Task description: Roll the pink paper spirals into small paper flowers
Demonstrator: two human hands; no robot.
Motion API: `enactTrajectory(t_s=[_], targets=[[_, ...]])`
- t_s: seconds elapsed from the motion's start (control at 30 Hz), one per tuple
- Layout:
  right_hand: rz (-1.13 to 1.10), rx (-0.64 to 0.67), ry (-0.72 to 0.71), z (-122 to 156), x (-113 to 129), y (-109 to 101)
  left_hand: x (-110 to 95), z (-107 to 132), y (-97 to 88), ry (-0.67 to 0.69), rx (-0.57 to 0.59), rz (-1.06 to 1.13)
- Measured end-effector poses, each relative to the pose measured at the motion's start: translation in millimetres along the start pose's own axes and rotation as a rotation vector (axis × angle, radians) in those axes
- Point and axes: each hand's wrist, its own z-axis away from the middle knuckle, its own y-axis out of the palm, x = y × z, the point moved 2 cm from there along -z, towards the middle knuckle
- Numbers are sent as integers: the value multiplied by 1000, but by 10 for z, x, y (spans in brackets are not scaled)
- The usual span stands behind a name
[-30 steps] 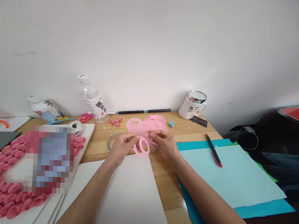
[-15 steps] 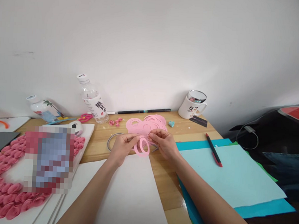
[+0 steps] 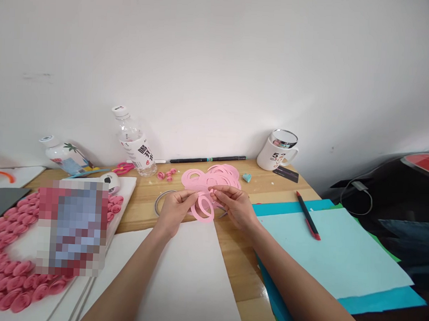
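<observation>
Both of my hands pinch one pink paper spiral (image 3: pixel 203 209) above the wooden table (image 3: pixel 241 257). My left hand (image 3: pixel 174 210) grips its left edge with thumb and fingers closed. My right hand (image 3: pixel 233 204) pinches the strip at its upper right. The spiral hangs loosely between them, over the far edge of a white sheet (image 3: pixel 190 279). Just behind my hands lies a pile of several more pink paper spirals (image 3: pixel 213 176).
A metal ring (image 3: pixel 160 201) lies by my left hand. At the back stand two bottles (image 3: pixel 134 142), pink scissors (image 3: pixel 122 167), a black pen (image 3: pixel 207 159) and a white mug (image 3: pixel 277 152). Blue sheets (image 3: pixel 335 253) with a red-black pen (image 3: pixel 308 214) lie right; a board of pink paper roses (image 3: pixel 10 279) lies left.
The spiral has turned slightly and lifted a little between my fingers. My hands stay in nearly the same place.
</observation>
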Motion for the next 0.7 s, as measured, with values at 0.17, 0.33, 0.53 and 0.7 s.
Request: enactTrajectory(t_s=[0.17,0.33,0.53,0.7], targets=[[-12,-7,24,21,4,2,-3,22,20,-17,22,-33],[33,-20,-12,25,-10,11,-42,52,68,-2,103,-69],[57,-35,-5,13,-14,2,-34,30,37,-14,46,-34],[65,55,-26,22,-8,12,-27,8,13,-3,18,-11]])
